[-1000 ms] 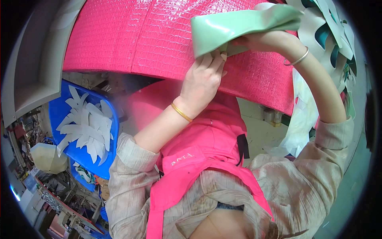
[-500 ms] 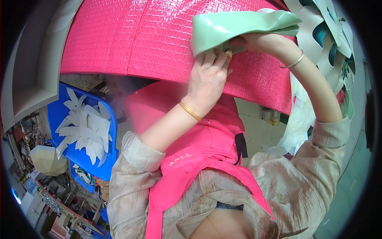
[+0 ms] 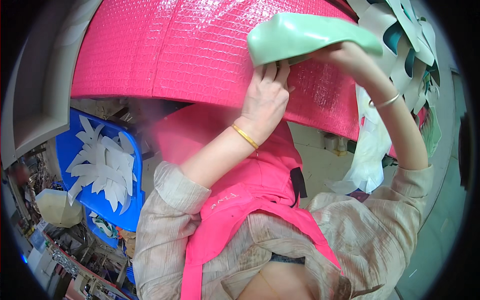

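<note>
A glossy mint-green, leather-like piece point(image 3: 305, 36), curved like a shoe upper, is held up over the pink textured work surface point(image 3: 200, 55). My left hand point(image 3: 266, 95) grips its lower left edge from below; the fingertips go out of sight behind the piece. Further right, my right hand point(image 3: 345, 57) reaches under the piece with bent fingers, and these are mostly hidden by it. Both hands are closed about the piece.
On the left, a blue plastic chair point(image 3: 137, 175) carries a heap of white cut strips point(image 3: 105, 162). Beside it stands a grey wooden frame point(image 3: 30, 85). Several pale cut pieces point(image 3: 400, 55) hang at the upper right. A pink apron point(image 3: 250, 175) covers my front.
The green piece has shifted slightly right and tilted, its left end now rounder. My right wrist has moved to the right, while my left hand keeps close to the same edge.
</note>
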{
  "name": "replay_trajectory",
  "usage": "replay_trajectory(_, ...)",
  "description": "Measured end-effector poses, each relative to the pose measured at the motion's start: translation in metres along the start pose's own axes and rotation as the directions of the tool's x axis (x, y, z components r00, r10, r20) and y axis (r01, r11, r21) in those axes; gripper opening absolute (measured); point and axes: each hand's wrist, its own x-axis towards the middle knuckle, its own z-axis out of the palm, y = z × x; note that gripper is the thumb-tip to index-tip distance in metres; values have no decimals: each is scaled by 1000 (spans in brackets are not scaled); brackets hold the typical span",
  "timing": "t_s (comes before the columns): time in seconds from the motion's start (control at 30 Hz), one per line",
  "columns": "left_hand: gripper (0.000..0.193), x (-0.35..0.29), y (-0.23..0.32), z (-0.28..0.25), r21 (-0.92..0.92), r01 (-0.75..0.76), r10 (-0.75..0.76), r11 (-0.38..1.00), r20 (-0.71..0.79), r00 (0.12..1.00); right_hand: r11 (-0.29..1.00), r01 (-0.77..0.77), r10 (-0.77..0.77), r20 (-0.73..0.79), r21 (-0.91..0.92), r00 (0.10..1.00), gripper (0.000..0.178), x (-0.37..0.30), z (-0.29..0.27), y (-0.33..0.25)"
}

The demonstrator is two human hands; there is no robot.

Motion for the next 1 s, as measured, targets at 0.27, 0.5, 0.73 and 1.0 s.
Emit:
replay_trajectory(0.27, 42, 0, 5, 5, 74, 26, -29, 997, 31, 999, -127, 482, -632, 445, -867, 634, 11, 9, 21, -1)
replay_trajectory(0.5, 44, 3, 8, 0, 79, 28, -33, 996, 62, 998, 596, 336, -168, 296, -730, 940, 19, 46, -6, 5)
replay_trajectory(0.73, 47, 2, 4, 1, 55, 14, -16, 998, 37, 999, 663, 415, -265, 322, -623, 909, 33, 51, 4, 9)
replay_trajectory(1.0, 46, 0, -10, 3, -158, 48, -54, 986, -33, 998, 423, 441, -391, 280, -791, 877, 24, 54, 12, 28)
